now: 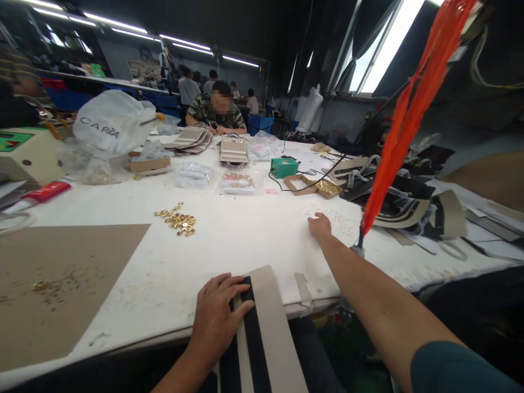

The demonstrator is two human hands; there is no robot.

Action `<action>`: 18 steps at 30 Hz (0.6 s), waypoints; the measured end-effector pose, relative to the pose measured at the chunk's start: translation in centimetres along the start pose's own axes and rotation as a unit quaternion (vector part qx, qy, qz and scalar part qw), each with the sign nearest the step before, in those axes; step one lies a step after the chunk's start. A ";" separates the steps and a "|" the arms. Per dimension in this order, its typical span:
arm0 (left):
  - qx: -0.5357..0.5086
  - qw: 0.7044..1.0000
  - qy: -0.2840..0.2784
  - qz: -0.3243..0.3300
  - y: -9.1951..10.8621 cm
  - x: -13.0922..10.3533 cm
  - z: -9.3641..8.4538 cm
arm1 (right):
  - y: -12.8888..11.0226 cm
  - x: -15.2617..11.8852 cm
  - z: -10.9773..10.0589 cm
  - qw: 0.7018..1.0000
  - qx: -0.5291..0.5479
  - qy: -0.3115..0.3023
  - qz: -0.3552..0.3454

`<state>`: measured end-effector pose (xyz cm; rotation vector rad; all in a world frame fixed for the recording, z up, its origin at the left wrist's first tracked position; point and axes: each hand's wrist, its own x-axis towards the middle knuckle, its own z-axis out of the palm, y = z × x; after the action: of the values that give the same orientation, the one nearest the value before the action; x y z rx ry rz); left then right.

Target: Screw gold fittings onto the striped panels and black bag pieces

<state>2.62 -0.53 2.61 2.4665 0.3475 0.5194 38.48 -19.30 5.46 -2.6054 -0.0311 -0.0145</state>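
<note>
My left hand [221,305] rests over the top of a beige panel [272,316] with black straps [256,333], its thumb and fingers closed about a strap's end. The panel lies over the table's front edge and runs down out of view. My right hand [320,224] is stretched out across the table, fingers curled together beside a scatter of tiny pale pieces [341,219]. Whether one is between the fingertips is too small to tell. Left of centre lies a small heap of gold metal fittings [182,221].
A brown sheet [102,262] bears small dark bits at left. Toward the back are a green box [284,167] with a cable, a carton of gold parts [328,188], and a bag marked letters [106,128]. Red strands [409,120] hang at right. A person [216,112] sits opposite.
</note>
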 end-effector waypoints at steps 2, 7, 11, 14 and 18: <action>-0.001 1.000 -0.001 -0.005 -0.2 -0.2 0.2 | 0.3 1.3 0.4 1.000 -0.018 0.005 0.021; -0.004 1.000 0.001 -0.017 -0.4 -0.6 0.5 | 0.5 3.3 0.8 0.998 -0.064 -0.015 0.019; -0.010 1.000 0.001 -0.017 -0.6 -0.6 0.6 | 0.2 3.1 0.6 0.995 -0.095 -0.031 0.001; -0.007 1.000 0.006 -0.012 -0.9 -0.5 0.7 | -0.2 1.7 0.7 0.993 -0.112 -0.040 -0.028; -0.002 1.000 0.017 -0.002 -0.8 -0.1 0.8 | 0.5 -1.8 1.2 0.988 -0.118 -0.050 -0.083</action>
<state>2.77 -0.34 1.50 2.4546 0.3641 0.5604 36.75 -19.14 4.20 -2.8309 -0.3008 0.0563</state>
